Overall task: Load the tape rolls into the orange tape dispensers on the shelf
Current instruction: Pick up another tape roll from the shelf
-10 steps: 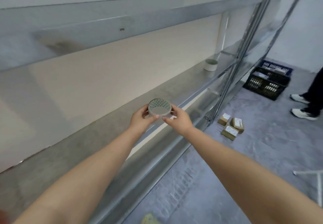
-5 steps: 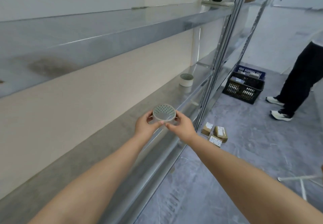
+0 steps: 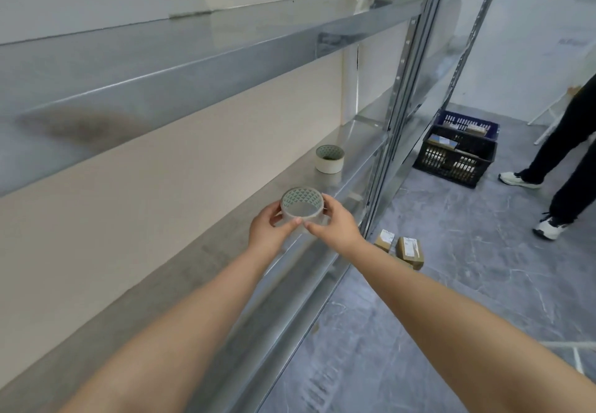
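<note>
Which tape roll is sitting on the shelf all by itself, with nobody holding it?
The white tape roll, farther along the shelf. It stands alone, untouched. The clear tape roll is held between the left hand and right hand.

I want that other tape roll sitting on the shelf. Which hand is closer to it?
Right. The right hand is just below the white roll; the left hand sits farther left. Both hold the clear roll.
</note>
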The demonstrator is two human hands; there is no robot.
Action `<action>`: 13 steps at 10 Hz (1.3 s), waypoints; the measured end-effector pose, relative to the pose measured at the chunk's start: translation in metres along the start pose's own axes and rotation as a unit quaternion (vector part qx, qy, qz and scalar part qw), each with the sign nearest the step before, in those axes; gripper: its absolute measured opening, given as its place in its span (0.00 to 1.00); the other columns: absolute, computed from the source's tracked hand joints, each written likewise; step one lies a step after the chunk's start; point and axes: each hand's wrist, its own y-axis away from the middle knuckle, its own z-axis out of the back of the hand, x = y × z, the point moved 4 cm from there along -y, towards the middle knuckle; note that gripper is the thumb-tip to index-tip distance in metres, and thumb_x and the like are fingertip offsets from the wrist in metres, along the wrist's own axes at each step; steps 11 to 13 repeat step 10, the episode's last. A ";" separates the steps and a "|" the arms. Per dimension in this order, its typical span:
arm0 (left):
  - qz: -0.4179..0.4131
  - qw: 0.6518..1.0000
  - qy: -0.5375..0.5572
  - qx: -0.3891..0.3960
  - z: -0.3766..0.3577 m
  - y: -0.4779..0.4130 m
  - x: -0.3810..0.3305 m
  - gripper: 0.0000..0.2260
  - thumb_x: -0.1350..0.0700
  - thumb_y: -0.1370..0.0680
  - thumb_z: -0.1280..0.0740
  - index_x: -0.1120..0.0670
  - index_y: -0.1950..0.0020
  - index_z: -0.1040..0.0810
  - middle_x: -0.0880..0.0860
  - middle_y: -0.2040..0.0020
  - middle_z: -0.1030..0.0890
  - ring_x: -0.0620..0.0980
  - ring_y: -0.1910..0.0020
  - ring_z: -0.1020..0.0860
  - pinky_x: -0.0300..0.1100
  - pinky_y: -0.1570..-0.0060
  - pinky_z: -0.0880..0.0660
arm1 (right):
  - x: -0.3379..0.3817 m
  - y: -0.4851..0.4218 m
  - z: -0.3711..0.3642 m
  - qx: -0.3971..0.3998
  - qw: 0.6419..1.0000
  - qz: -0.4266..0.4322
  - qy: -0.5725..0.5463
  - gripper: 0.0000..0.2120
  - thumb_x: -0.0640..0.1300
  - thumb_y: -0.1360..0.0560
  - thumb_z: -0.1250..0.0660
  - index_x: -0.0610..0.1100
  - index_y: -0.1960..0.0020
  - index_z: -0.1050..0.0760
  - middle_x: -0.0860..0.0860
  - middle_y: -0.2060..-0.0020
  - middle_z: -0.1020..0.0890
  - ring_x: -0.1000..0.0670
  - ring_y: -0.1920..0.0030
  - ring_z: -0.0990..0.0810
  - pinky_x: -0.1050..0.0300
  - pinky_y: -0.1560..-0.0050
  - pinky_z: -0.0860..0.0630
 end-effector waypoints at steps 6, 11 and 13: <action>0.152 0.977 -0.039 -0.143 -0.099 -0.110 0.011 0.24 0.64 0.27 0.33 0.54 0.31 0.32 0.53 0.37 0.23 0.50 0.40 0.24 0.44 0.38 0.28 | -0.058 -0.191 0.039 0.243 0.961 0.067 0.111 0.25 0.38 0.34 0.27 0.38 0.40 0.31 0.42 0.42 0.22 0.45 0.41 0.24 0.58 0.40 0.28; 0.213 0.954 -0.011 -0.210 -0.121 -0.120 0.009 0.27 0.65 0.28 0.35 0.54 0.30 0.36 0.57 0.30 0.31 0.56 0.32 0.31 0.41 0.48 0.30 | -0.075 -0.202 0.020 0.276 0.952 0.032 0.132 0.36 0.39 0.27 0.36 0.40 0.25 0.52 0.41 0.29 0.34 0.42 0.30 0.33 0.48 0.30 0.35; 0.213 0.954 -0.011 -0.210 -0.121 -0.120 0.009 0.27 0.65 0.28 0.35 0.54 0.30 0.36 0.57 0.30 0.31 0.56 0.32 0.31 0.41 0.48 0.30 | -0.075 -0.202 0.020 0.276 0.952 0.032 0.132 0.36 0.39 0.27 0.36 0.40 0.25 0.52 0.41 0.29 0.34 0.42 0.30 0.33 0.48 0.30 0.35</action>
